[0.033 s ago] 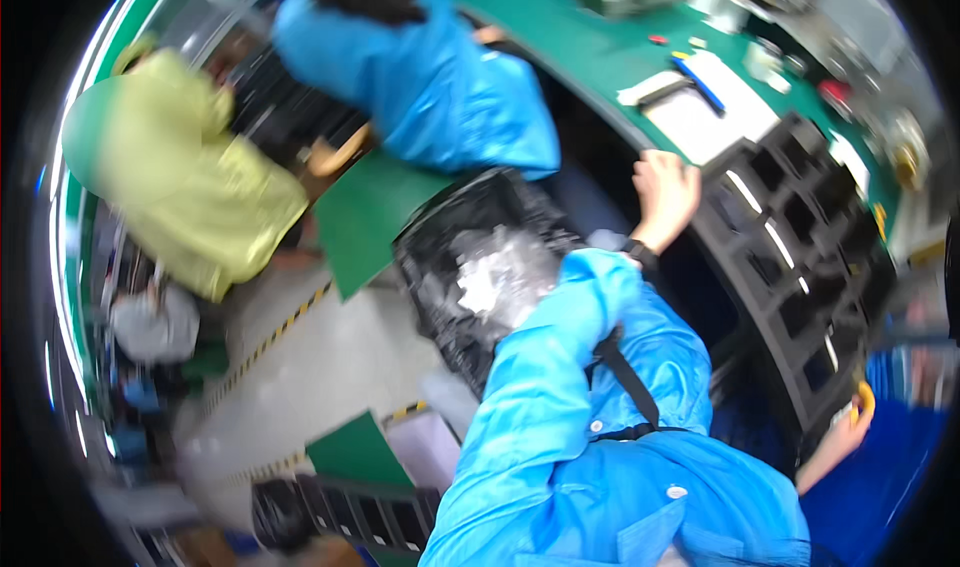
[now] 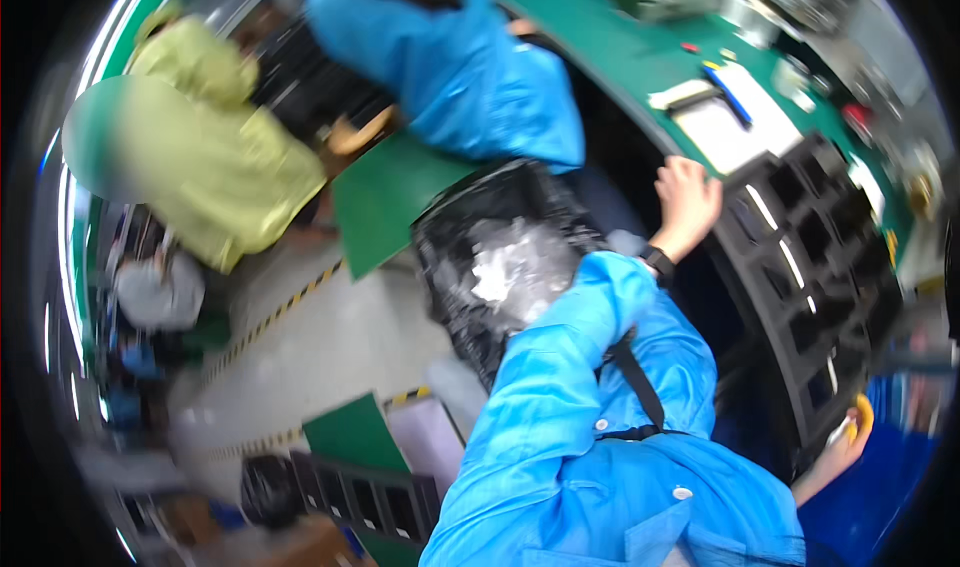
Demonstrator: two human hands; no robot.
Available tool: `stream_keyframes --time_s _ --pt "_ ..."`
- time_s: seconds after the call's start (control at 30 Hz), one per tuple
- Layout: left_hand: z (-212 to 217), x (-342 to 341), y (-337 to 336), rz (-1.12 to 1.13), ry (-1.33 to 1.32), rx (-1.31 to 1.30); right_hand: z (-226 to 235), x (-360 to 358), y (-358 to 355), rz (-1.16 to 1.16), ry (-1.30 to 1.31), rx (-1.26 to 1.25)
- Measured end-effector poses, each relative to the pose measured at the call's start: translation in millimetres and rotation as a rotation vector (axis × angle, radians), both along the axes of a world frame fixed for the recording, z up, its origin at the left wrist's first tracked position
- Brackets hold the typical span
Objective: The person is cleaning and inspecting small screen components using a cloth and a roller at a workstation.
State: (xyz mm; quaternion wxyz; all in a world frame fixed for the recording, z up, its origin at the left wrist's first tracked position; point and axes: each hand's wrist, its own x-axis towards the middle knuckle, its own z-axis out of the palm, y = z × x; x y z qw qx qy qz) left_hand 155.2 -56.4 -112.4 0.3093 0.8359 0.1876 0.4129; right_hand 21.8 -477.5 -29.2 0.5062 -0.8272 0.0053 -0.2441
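Note:
A large black tray [image 2: 800, 267] with many square compartments stands on edge at the right, against the green table [image 2: 610, 57]. My left hand [image 2: 686, 199], in a blue sleeve with a dark wristband, grips the tray's upper left corner. My right hand [image 2: 838, 453] holds the tray's lower edge at the far right, next to something yellow [image 2: 863, 413]; most of that hand is hidden behind the tray.
A black bin bag [image 2: 500, 257] with crumpled white material sits just left of my arm. A white sheet [image 2: 730, 127] and a blue pen [image 2: 728, 92] lie on the table. One person in blue [image 2: 450, 57] and another in yellow-green [image 2: 200, 157] work nearby. A second black tray [image 2: 370, 497] lies on the floor.

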Motion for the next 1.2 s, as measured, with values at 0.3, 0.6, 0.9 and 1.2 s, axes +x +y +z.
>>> stream_keyframes --time_s 0.3,0.6,0.9,1.2 --pt "24.0 -340.2 91.2 0.412 -0.318 -0.468 25.2 -28.4 313.3 1.769 1.302 0.52" --pt "-80.0 -719.7 -80.8 2.148 -0.484 -0.476 -71.9 -258.0 493.9 2.251 2.05 -0.011" --pt "-126.7 -785.7 -132.9 1.63 -1.235 -0.926 -229.8 -387.9 517.7 2.154 1.964 -0.529" --pt "-123.7 -689.3 -58.3 1.321 -0.659 -1.344 -319.8 -410.2 574.4 1.544 1.816 -0.074"
